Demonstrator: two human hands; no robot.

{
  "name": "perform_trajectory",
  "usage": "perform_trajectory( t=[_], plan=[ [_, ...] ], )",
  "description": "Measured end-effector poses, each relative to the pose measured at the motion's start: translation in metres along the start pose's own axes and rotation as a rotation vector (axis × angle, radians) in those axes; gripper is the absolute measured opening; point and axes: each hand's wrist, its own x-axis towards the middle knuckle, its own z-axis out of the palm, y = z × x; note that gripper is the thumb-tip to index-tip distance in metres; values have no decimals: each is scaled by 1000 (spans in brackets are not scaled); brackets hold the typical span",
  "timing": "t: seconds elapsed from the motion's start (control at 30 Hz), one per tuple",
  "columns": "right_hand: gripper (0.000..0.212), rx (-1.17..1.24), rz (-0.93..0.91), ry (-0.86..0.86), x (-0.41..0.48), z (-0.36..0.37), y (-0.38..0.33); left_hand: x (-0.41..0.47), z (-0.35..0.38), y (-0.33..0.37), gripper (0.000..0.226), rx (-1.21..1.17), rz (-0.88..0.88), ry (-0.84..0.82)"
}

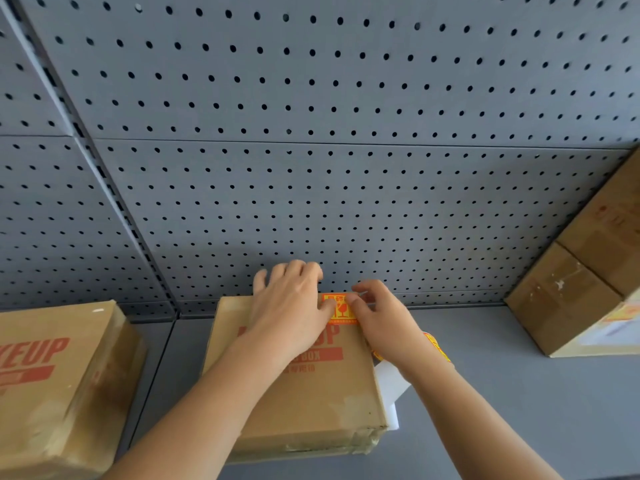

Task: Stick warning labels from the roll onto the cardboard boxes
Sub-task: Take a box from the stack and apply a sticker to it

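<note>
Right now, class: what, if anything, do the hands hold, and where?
Neither grips anything. Both hands' fingers press the warning label flat onto the middle box's far right corner.

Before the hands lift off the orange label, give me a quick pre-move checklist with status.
1. Orange-and-yellow warning label sits on the top face of the middle brown cardboard box, near its far right corner: ok.
2. Left hand flat on the box, thumb at the label's left edge: ok.
3. Right hand fingertips on the label's right edge: ok.
4. Label fully pressed down, no lifted corner: cannot tell, fingers cover the edges.
5. Label roll within reach beside the box, mostly hidden behind the right wrist: ok.
6. Brown cardboard box at left shows no label: not ok.
</note>
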Motion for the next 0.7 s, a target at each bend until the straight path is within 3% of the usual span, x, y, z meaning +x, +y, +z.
perform_trajectory(
  t=[0.1, 0.3, 0.5, 0.7],
  plan=[
    [29, 167, 58, 6, -6, 7, 0, -1, 10, -4, 38, -50, -8, -120],
    [21, 241, 54, 18, -8, 16, 1, 1, 9, -9, 41, -54, 15, -165],
    [34, 279, 116, 36, -6, 12, 2, 1, 5, -10, 38, -67, 6, -248],
    [36, 308, 119, -7, -10, 10, -6, -4, -14, -8, 66, -29, 42, -373]
  ],
)
